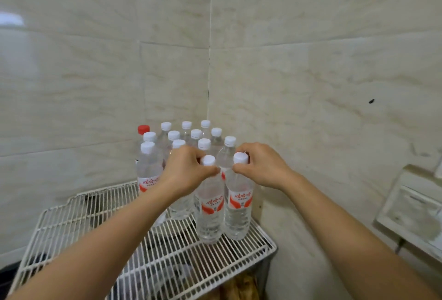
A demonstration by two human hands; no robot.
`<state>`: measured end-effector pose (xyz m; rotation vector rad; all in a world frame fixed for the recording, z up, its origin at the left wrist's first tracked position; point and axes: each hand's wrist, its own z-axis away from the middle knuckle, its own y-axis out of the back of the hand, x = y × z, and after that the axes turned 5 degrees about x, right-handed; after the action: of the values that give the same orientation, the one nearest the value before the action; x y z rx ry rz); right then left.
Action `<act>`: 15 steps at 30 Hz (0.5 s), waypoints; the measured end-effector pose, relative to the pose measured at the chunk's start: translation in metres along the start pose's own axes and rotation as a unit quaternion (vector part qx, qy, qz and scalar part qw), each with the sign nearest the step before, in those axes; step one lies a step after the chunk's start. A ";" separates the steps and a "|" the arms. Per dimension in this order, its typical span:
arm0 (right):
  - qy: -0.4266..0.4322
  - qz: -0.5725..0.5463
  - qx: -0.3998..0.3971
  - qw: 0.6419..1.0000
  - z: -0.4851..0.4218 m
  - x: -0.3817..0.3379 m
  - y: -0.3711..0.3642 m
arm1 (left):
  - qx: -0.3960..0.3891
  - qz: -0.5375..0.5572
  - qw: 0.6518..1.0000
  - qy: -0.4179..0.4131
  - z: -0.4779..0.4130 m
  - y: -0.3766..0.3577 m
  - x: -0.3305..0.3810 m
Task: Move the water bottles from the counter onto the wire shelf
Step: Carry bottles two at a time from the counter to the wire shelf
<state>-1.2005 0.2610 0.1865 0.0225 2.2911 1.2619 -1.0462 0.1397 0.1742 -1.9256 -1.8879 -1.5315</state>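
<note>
Forearms: two bare arms reach over the white wire shelf (79,218), an open ribbed grid.
Cluster: about a dozen clear ribbed plastic water bottles (172,137) already stand at the shelf's back corner.
Grip: left hand (184,170) pinches the left front bottle (208,206) by its neck; right hand (263,165) likewise holds the right front bottle (238,204).
Remaining: counter unseen, so what is left cannot be told.

The left hand (185,170) covers the middle of the bottle cluster (189,137), so lower bodies there are hidden. At six o'clock, the wire shelf (71,223) and both forearms are cut off. Items beneath the shelf are blurred.
</note>
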 end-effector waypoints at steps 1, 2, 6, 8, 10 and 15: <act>0.001 0.004 -0.001 1.000 -0.003 0.004 -0.002 | 0.001 -0.008 1.000 0.004 -0.003 -0.004 0.001; 0.003 0.010 -0.001 1.000 -0.007 0.008 -0.003 | 0.004 -0.016 1.000 0.008 -0.006 -0.008 0.001; 0.012 0.017 0.004 1.000 -0.019 0.018 -0.006 | 0.012 -0.032 0.999 0.022 -0.016 -0.015 0.002; 0.019 0.018 0.007 1.000 -0.023 0.020 -0.008 | 0.009 -0.033 0.999 0.030 -0.020 -0.017 0.002; 0.024 0.019 0.009 0.999 -0.026 0.021 -0.010 | 0.003 -0.031 0.999 0.030 -0.023 -0.019 0.001; 0.035 0.015 0.015 0.999 -0.030 0.025 -0.013 | -0.026 -0.027 0.999 0.027 -0.027 -0.022 0.001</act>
<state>-1.2327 0.2361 0.1782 0.0230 2.3765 1.2616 -1.0790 0.1292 0.1755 -1.8477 -1.9103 -1.6468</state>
